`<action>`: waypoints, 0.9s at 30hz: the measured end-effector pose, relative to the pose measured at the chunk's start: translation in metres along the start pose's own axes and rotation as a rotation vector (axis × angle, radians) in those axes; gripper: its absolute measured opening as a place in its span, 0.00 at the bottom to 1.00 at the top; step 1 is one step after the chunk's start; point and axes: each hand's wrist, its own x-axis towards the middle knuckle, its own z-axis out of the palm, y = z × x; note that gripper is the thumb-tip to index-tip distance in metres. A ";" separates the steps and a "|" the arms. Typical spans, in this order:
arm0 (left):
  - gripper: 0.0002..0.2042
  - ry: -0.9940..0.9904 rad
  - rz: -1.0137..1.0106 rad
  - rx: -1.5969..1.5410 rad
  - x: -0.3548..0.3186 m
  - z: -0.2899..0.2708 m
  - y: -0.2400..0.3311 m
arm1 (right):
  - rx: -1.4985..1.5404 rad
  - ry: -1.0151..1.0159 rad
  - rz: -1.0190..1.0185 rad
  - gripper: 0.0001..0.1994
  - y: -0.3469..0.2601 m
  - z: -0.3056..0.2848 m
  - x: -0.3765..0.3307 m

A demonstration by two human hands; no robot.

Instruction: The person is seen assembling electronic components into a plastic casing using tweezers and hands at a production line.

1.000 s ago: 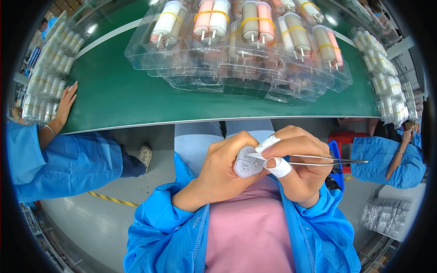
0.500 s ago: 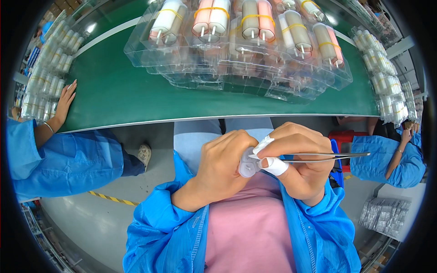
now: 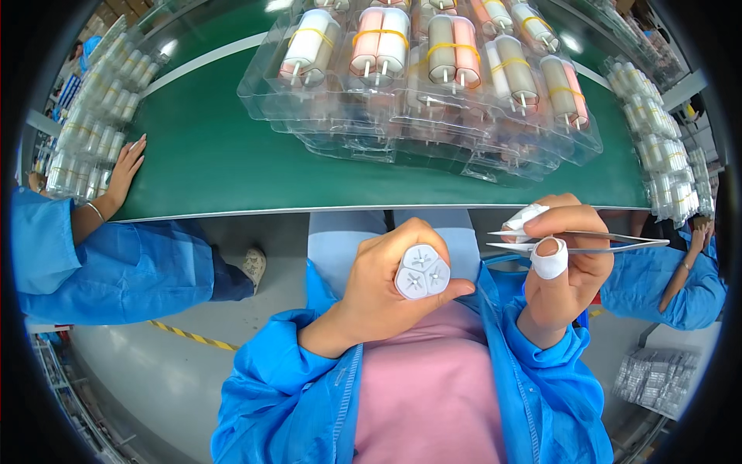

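My left hand [image 3: 363, 282] is wrapped round a bundle of three tubes [image 3: 422, 272], its end tilted up to face me. That end shows three pale caps set together, each with a star-like or cross-shaped mark in the middle. The rest of the bundle is hidden by my palm and fingers. To the right, my right hand [image 3: 572, 271] grips a pair of metal tweezers [image 3: 645, 243] between thumb and fingers. White tape wraps the thumb and a finger of that hand. The tweezer tips point left, spread apart and away from the bundle; I see nothing between them.
Stacked clear plastic trays [image 3: 309, 127] on the green table [image 3: 201, 174] hold pink, white and grey tubes [image 3: 454, 50] under yellow bands. More filled trays stand at the left [image 3: 97, 143] and right [image 3: 661, 147]. A co-worker's hand [image 3: 126, 174] rests at the table's left; another person [image 3: 657, 271] sits right.
The tweezers have drawn away from the bundle to the right with my right hand, and their tips have spread. The bundle's end has turned toward me. The view has shifted slightly.
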 end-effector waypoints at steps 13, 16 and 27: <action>0.17 0.023 -0.015 -0.063 0.001 0.004 0.006 | 0.065 0.000 0.003 0.08 0.002 -0.005 -0.006; 0.17 0.032 -0.030 -0.091 0.002 0.005 0.008 | 0.082 0.005 -0.004 0.08 0.003 -0.008 -0.006; 0.17 0.101 -0.011 0.104 0.003 0.018 0.013 | 0.189 0.038 0.030 0.08 0.009 -0.011 -0.016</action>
